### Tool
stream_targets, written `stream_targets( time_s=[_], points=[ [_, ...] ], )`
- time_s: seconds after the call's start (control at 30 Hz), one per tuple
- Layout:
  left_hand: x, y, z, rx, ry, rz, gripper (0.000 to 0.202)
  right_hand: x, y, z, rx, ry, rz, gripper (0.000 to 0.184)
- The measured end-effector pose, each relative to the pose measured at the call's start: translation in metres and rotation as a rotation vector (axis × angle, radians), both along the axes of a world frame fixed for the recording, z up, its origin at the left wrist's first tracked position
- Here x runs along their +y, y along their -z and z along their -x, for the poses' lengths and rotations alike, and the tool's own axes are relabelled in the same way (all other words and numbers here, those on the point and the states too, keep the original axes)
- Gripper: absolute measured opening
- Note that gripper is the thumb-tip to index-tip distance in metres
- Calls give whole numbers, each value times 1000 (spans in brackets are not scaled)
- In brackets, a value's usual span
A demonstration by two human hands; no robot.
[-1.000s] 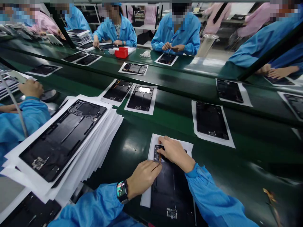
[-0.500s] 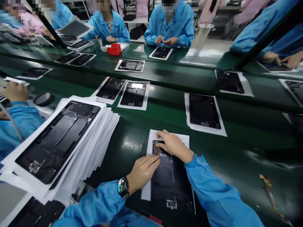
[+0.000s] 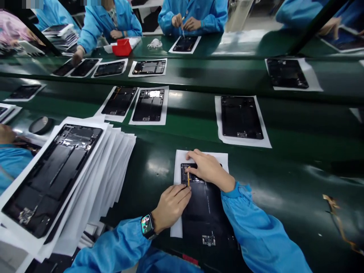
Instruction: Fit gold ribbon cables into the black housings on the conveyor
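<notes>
While the left hand point(image 3: 171, 206) pinches the lower end of a thin orange strip point(image 3: 188, 177), the right hand point(image 3: 208, 169) lies flat, fingers spread, on the top edge of the black tablet chassis point(image 3: 204, 212), holding nothing. The chassis sits on a white sheet point(image 3: 178, 227) at 6 o'clock on the green belt point(image 3: 284, 182). Bare belt lies open from 2 to 4 o'clock. At 9 o'clock a fanned stack of chassis on sheets point(image 3: 65, 182) crowds close. More chassis units point(image 3: 241, 116) lie at 12 to 1 o'clock; people in blue coats point(image 3: 193, 11) sit across.
</notes>
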State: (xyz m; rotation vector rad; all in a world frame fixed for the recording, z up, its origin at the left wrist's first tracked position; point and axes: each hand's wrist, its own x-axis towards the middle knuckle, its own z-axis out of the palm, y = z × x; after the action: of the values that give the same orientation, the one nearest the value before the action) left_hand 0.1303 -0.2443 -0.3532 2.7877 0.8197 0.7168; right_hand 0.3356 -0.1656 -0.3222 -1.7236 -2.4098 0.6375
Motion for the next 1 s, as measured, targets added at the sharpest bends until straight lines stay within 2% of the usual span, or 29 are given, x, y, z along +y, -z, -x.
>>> stream_targets(
  time_s=[0.53, 0.7, 0.77, 0.8, 0.87, 0.93, 1.0],
  points=[
    [-1, 0, 0, 66, 12, -11, 21, -2, -4, 1, 12, 4, -27, 32],
    [2, -8, -2, 58, 46, 23, 15, -1, -3, 3, 25, 15, -26, 31],
    [7, -13, -2, 33, 41, 73, 20, -4, -4, 0, 65, 31, -14, 21],
    [10, -15, -2, 28, 28, 87, 23, -6, -6, -2, 104, 36, -7, 18],
    [18, -18, -2, 60, 19, 81, 25, -15, -13, -8, 199, 47, 4, 25],
    [23, -21, 0, 138, 52, 72, 25, -28, -23, -15, 275, 72, 18, 29],
    [25, -23, 4, 196, 104, 94, 26, -46, -34, -20, 297, 118, 37, 22]
  ],
)
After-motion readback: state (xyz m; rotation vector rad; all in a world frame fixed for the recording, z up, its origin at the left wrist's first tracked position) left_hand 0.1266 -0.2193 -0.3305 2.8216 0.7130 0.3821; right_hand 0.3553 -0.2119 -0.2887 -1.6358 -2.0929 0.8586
